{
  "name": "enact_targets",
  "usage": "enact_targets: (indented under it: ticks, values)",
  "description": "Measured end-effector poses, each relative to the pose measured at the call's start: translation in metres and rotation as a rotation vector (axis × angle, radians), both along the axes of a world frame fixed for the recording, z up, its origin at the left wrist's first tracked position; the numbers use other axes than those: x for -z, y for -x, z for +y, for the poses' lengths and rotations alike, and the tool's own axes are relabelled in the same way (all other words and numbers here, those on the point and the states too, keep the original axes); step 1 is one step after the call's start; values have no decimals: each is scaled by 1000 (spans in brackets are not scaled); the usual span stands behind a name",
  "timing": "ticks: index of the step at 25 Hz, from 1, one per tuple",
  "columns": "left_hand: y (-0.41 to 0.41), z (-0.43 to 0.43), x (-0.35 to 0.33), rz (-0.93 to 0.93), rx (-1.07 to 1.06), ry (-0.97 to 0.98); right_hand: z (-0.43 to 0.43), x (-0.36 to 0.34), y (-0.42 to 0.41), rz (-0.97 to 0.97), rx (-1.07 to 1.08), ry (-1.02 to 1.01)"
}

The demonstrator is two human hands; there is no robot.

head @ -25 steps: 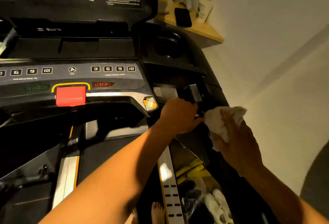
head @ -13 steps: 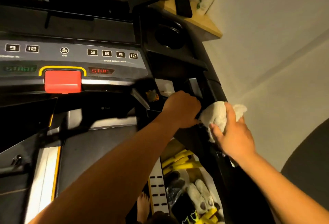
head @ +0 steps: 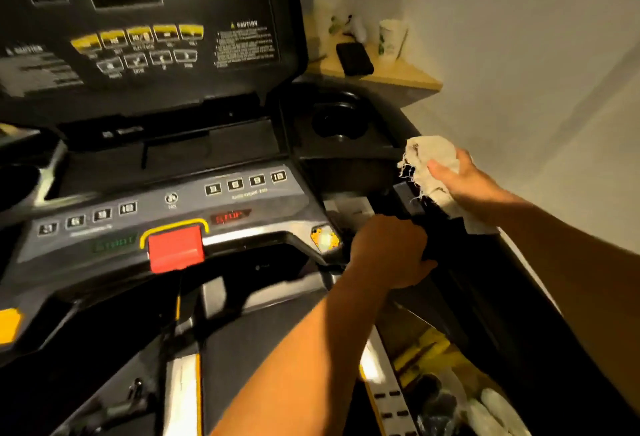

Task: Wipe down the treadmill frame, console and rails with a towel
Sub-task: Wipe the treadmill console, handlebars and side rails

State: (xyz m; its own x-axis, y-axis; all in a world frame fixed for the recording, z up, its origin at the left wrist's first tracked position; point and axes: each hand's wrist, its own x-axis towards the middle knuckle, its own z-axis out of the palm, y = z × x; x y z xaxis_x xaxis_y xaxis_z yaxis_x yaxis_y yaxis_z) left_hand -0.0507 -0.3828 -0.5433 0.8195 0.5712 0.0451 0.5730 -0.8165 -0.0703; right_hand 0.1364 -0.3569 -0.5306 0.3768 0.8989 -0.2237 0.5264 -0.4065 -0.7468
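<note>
Comparing with half a second back, I see the right hand (head: 465, 183) has carried the towel (head: 427, 163) up the right rail (head: 485, 279). The cloth now lies against the rail's top end, just beside the console's (head: 173, 200) side tray. The camera has tipped up too, bringing the display panel into view. Fingers and thumb curl round the bunched, frayed towel.

The left hand (head: 388, 252) has stayed put, fingers wrapped round a black grip (head: 408, 201) just right of the console's lower edge, near a yellow sticker.

The round cup holder (head: 337, 120) near the towel is dark inside; I cannot tell what it holds. A second holder (head: 17, 182) is cut off at the left edge. On the wooden shelf (head: 412, 77) behind sit a dark phone (head: 354, 58) and a paper cup (head: 391, 37), with blurred pale items further back.

Motion blur smears the console's labels. At lower right, pale shoes (head: 491, 411) are partly cut by the frame, and the rail's lower run is lost in shadow.
</note>
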Motion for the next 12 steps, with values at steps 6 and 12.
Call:
enact_targets:
  ticks: [6, 12]
  values:
    - [0, 0, -1, -81, -9, 33, -68, 12, -23, 389, 140, 31]
    - [-2, 8, 5, 131, 11, 95, -201, 16, -28, 457, 162, 94]
